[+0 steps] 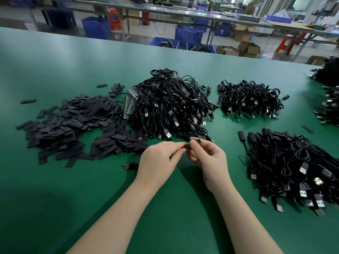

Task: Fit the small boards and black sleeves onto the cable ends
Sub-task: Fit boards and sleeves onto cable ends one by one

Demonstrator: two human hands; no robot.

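1. At the far left of the green tabletop (55,189) lay the loose heap of flat black sleeves (73,125), untouched, with a few strays beyond its edges.
2. Just right of that heap, strips of small boards (129,102) leaned against the big central tangle of cables (170,105).
3. Your left hand (157,160) pinched one end of a single black sleeve (192,144) between thumb and fingertips, near the foot of that tangle.
4. Your right hand (207,158) pinched the same sleeve from the other side, the remaining fingers curled under; whether a cable end or a board was already inside it, I could not tell.
5. A lone USB plug (128,166) rested on the tabletop just left of your left wrist.
6. To the right sat two more cable piles, one far (251,99) and one near (286,167).
7. By my reading you were at the sleeving step; next you would need to open the sleeve's mouth and feed the cable end squarely through.
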